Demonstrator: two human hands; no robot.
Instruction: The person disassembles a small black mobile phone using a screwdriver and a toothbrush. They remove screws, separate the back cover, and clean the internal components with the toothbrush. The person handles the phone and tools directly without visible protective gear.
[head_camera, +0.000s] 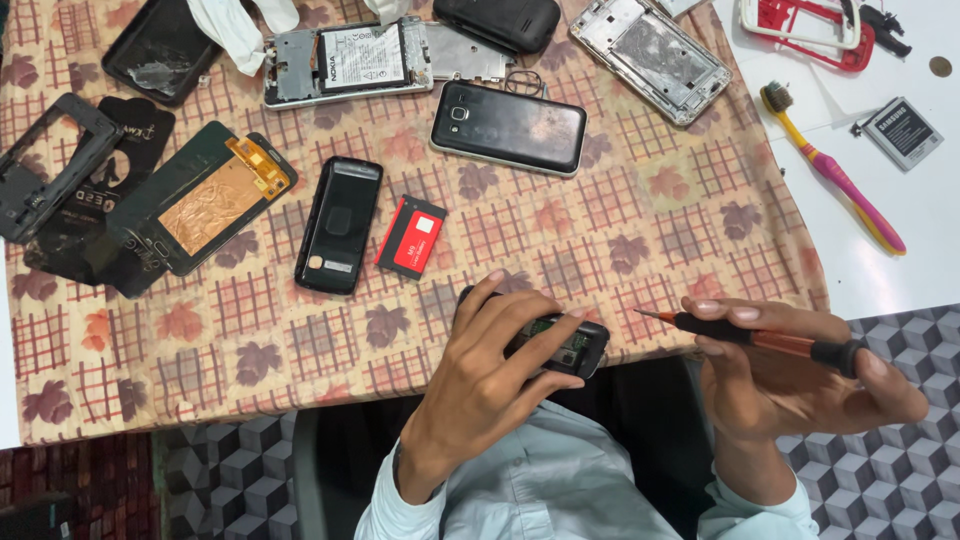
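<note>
Small dark phone (560, 345) with its back off, green board showing inside, lying at the near edge of the counter (650, 230), on the leaf-and-check patterned cloth. Clamped from above by the left hand (490, 375), fingers spread over its left half, thumb reaching past its top corner. Just to the right, held apart from the phone: a screwdriver (760, 340) with black and orange handle, gripped in the closed right hand (800, 385), thin tip pointing left toward the phone, not touching it. Both hands thus closed, each on its own thing, with a gap between them.

Above the phone, a red battery (411, 236) lying flat, and beside it on the left a black handset (339, 224) standing lengthwise. Farther left, a screen panel with copper backing (215, 197) and a black frame (45, 165). Toward the far edge, a black smartphone (508, 126) face down, an opened phone with white-labelled battery (350, 60), and a bare silver chassis (650, 58). Off the cloth at right, on white surface, a pink and yellow toothbrush (835, 172) and a grey battery (903, 132). Light blue sleeves at the bottom.
</note>
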